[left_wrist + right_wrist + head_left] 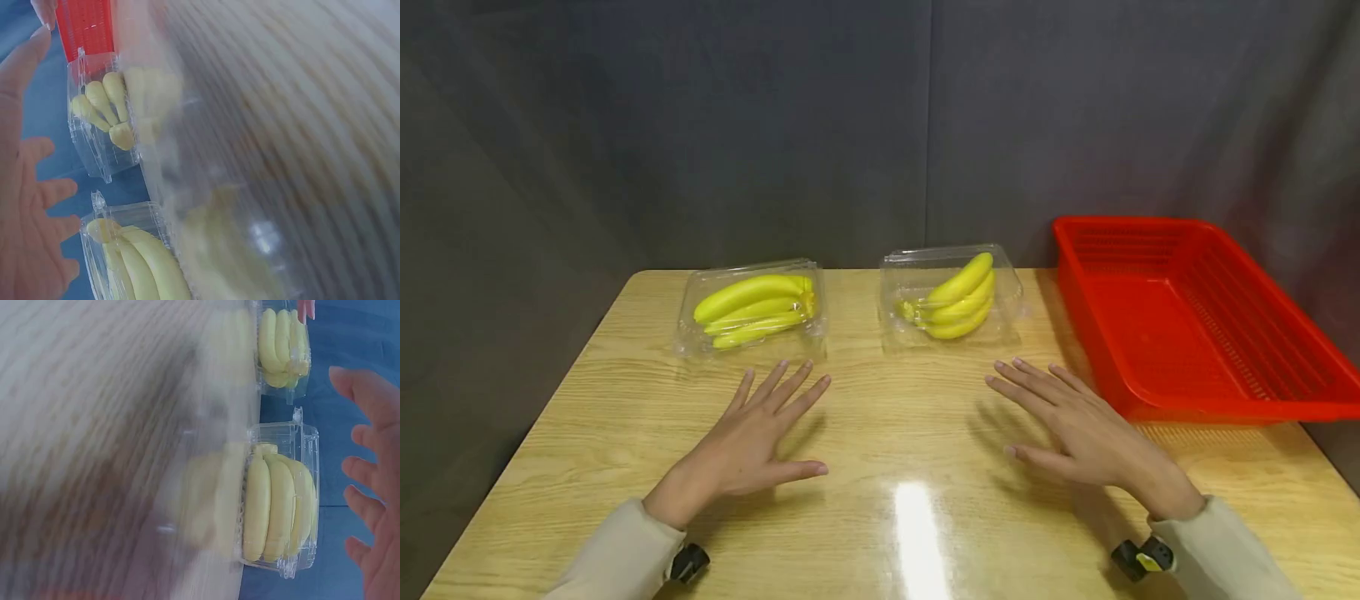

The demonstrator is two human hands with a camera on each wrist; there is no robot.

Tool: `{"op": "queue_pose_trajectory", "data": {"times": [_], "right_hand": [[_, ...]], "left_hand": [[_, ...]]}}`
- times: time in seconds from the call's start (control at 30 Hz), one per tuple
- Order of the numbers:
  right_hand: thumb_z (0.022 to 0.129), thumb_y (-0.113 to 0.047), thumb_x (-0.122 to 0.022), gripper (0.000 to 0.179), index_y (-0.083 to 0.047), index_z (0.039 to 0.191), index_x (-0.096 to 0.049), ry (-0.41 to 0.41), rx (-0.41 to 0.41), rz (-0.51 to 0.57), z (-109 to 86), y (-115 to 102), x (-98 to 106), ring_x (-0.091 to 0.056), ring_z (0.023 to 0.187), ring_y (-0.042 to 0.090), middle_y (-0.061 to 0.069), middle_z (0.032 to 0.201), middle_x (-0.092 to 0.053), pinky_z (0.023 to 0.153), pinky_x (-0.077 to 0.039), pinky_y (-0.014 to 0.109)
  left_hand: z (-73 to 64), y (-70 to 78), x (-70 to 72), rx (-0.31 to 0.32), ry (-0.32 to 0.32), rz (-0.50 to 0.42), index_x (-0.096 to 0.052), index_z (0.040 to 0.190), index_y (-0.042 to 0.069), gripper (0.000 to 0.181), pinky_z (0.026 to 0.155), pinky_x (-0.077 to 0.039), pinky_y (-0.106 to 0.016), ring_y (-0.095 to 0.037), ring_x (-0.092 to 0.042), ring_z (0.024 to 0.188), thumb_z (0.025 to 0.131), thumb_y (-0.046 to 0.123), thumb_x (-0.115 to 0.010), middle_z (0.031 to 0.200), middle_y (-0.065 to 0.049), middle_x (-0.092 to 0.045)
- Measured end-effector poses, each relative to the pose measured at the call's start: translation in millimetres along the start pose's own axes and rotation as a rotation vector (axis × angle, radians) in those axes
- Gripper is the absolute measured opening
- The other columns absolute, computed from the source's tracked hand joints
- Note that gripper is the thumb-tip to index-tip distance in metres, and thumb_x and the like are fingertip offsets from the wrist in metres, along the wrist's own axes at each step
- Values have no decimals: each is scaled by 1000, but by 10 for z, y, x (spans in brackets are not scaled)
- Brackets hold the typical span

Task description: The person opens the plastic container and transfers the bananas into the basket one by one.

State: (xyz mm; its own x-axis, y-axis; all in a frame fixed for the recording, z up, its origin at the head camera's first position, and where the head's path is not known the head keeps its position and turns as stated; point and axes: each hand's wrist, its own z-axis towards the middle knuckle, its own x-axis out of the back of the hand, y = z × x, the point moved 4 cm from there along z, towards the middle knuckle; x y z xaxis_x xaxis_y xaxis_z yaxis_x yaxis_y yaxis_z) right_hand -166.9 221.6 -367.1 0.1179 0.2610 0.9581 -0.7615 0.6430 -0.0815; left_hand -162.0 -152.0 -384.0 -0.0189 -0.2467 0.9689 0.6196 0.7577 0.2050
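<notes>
Two clear plastic clamshell boxes stand near the table's far edge, each with a bunch of yellow bananas inside. The left box (752, 268) holds bananas (752, 308) lying nearly sideways; in the right box (898, 279) the bananas (962, 300) slant upward. My left hand (756, 437), fingers spread and palm down, hovers over the wood in front of the left box. Likewise spread, my right hand (1075, 425) is in front of the right box, beside the red basket. Neither hand holds anything. Both boxes also show in the left wrist view and the right wrist view.
A red plastic basket (1138, 400) with slotted sides stands at the table's right, partly past its edge. The wooden table (880, 433) reflects a bright light near the front. Behind it hangs a dark grey curtain (775, 125). Black wrist cameras (688, 563) sit under the cuffs.
</notes>
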Motion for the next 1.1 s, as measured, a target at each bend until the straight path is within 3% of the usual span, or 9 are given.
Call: {"op": "queue_pose_trajectory", "data": {"times": [0.43, 0.73, 0.87, 1.1], "right_hand": [[86, -34, -67, 70, -11, 147, -42, 170, 3, -12, 102, -5, 83, -40, 134, 31, 9, 146, -45, 112, -23, 44], [99, -42, -46, 55, -1, 134, -55, 355, 43, -14, 156, -27, 130, -51, 120, 35, 15, 131, -57, 110, -27, 40], [98, -39, -46, 51, 0, 129, -59, 421, 28, -42, 181, -28, 138, -55, 113, 34, 15, 125, -60, 100, -37, 45], [97, -34, -47, 43, -1, 120, -64, 517, -10, -67, 231, -4, 182, -58, 104, 35, 13, 115, -63, 82, -43, 51]], "left_hand": [[116, 10, 66, -43, 104, 30, -22, 156, 16, 92, 111, -12, -59, -38, -12, 144, 87, 65, -57, 159, -11, -15], [108, -8, 98, -83, 229, 21, -33, 151, 9, 88, 104, -30, -59, -40, -32, 134, 85, 61, -61, 150, -15, -33], [119, -24, 133, -101, 285, 20, -39, 147, 6, 84, 102, -33, -58, -38, -37, 131, 86, 58, -62, 146, -17, -39], [200, -33, 202, -120, 344, 10, -43, 144, 6, 78, 100, -36, -57, -37, -44, 125, 88, 57, -60, 139, -17, -46]]}}
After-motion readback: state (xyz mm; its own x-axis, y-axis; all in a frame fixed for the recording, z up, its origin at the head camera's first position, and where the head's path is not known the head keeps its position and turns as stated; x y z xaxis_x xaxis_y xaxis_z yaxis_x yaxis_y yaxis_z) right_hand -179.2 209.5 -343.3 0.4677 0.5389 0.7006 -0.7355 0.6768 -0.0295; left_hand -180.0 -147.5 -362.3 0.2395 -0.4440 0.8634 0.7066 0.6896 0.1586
